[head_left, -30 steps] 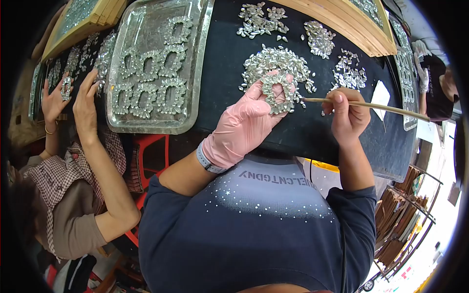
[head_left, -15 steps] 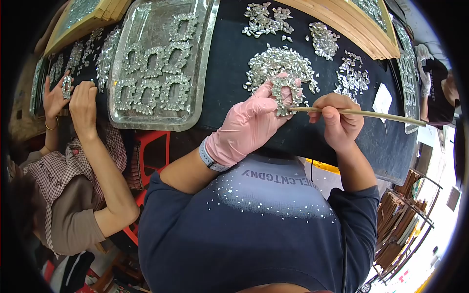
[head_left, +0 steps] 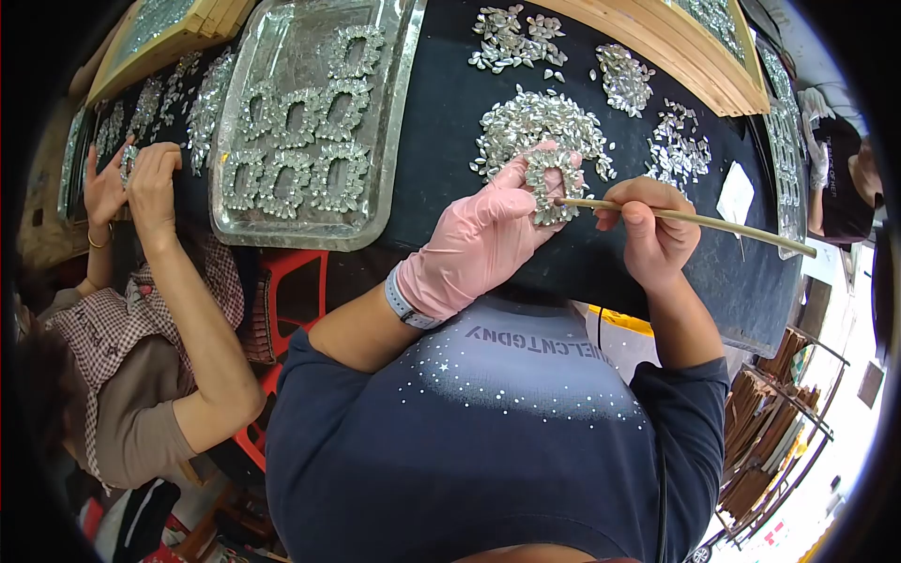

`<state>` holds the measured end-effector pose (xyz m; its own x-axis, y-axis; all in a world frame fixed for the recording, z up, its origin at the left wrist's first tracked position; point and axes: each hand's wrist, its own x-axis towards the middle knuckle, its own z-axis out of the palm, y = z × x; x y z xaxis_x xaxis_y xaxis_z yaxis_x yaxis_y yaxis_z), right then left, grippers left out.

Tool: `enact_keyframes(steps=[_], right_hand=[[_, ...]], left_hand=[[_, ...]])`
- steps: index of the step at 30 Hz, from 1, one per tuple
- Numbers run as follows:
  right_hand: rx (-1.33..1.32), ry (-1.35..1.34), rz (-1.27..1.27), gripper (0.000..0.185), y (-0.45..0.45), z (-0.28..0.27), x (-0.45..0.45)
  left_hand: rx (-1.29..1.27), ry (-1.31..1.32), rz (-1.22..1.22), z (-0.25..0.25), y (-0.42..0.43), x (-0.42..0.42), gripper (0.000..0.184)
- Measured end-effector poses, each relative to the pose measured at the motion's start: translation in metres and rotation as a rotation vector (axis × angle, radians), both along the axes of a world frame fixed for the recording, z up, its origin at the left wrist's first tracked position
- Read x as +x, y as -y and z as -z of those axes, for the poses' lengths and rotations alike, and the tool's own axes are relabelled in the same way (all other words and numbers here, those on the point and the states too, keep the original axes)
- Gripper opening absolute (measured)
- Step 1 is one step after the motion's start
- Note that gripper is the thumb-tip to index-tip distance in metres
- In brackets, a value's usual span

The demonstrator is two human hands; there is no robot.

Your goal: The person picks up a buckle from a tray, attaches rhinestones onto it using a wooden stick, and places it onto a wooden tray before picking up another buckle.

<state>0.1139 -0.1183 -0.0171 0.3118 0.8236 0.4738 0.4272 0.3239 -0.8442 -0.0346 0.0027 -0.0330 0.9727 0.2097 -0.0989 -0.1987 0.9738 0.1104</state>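
I'm looking in on a craft workshop: sorted heaps of silvery pieces on a black table, wooden frames toward its far edge, a co-worker along its near edge.

Hard light from the right, dark lower left, strong fisheye bend at my edges.
I get the fiercest glare at lower right, where the ground burns out to near white, while the lower-left corner sinks into shadow. The black desk shows a greyish sheen toward its right end, and the shallow tray and loose stones send me small glints. The gloved left hand looks evenly lit and fairly sharp; fine detail on its gem-set ring runs together. My lens curves the wooden frame, and black vignetting rounds the corners.
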Motion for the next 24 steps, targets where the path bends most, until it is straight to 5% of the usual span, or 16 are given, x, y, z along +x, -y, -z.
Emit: enact_keyframes(steps=[24], right_hand=[[0.025, 0.01, -0.046, 0.024, -0.0013, -0.001, 0.0012]], left_hand=[[-0.019, 0.036, 0.002, 0.003, -0.0003, -0.0001, 0.055]])
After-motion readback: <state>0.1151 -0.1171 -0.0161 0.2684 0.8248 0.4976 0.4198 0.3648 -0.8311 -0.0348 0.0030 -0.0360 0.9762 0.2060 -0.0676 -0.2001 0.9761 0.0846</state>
